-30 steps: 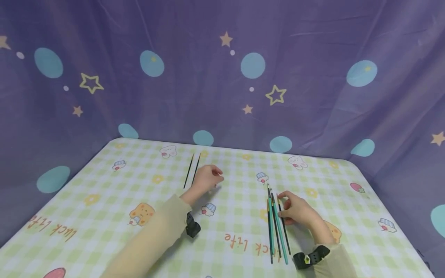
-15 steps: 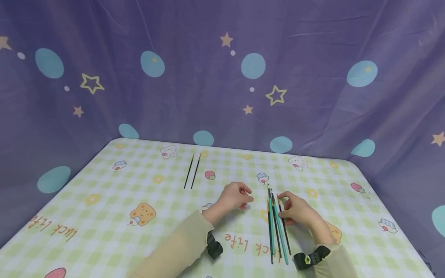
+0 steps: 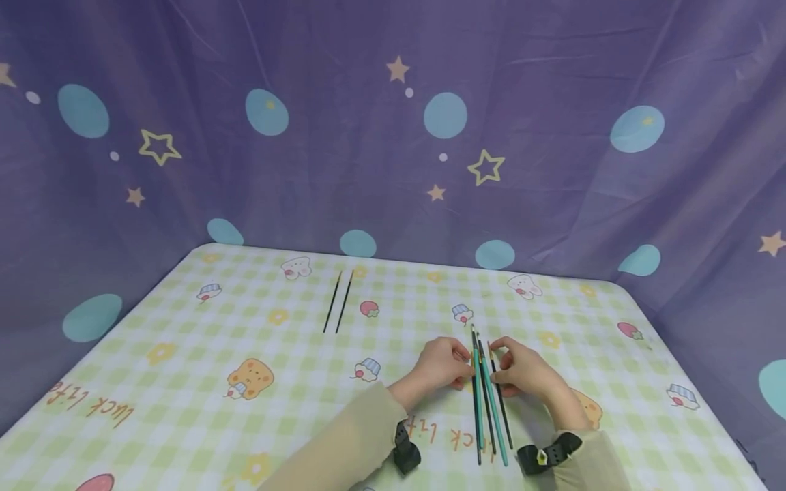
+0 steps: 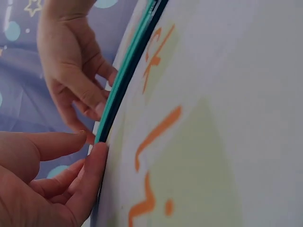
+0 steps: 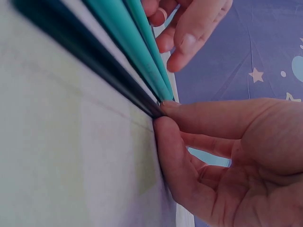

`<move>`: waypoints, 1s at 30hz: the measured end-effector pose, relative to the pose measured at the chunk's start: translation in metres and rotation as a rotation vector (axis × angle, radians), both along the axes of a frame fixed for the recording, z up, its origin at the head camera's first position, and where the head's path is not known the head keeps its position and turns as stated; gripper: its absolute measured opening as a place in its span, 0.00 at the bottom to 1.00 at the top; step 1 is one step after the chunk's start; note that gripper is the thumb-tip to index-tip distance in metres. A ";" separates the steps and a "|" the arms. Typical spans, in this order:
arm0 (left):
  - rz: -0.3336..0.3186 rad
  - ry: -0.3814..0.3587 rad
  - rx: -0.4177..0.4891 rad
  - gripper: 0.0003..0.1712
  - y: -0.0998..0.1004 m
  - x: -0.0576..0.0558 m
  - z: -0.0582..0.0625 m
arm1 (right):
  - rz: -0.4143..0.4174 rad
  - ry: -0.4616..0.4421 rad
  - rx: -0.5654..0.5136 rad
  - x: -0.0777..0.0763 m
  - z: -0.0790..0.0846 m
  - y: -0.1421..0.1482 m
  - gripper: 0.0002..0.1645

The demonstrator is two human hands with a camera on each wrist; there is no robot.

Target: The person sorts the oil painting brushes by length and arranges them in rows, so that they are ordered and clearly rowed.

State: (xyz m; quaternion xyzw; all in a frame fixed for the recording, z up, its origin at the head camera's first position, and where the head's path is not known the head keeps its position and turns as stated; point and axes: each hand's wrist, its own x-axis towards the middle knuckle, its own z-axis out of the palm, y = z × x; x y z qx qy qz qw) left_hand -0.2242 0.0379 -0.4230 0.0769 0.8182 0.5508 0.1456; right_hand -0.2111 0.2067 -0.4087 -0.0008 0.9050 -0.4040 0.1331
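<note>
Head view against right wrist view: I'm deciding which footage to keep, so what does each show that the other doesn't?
Only the head view shows the pair of thin dark brushes lying away from the hands, and the black wristbands.

Only the right wrist view shows the palm side of the right hand, with thumb and finger plainly pinching a dark brush.

Both show that hand, part of the left hand, the teal brushes, the patterned table cover and the purple backdrop.

Brush cluster (image 3: 493,409) on table (image 3: 295,368), between left hand (image 3: 441,363) and right hand (image 3: 522,368), brush pair (image 3: 344,302) leftward
</note>
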 end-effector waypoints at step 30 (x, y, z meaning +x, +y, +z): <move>0.001 0.078 -0.250 0.14 0.009 0.002 0.005 | 0.000 -0.002 0.019 0.001 0.001 -0.001 0.30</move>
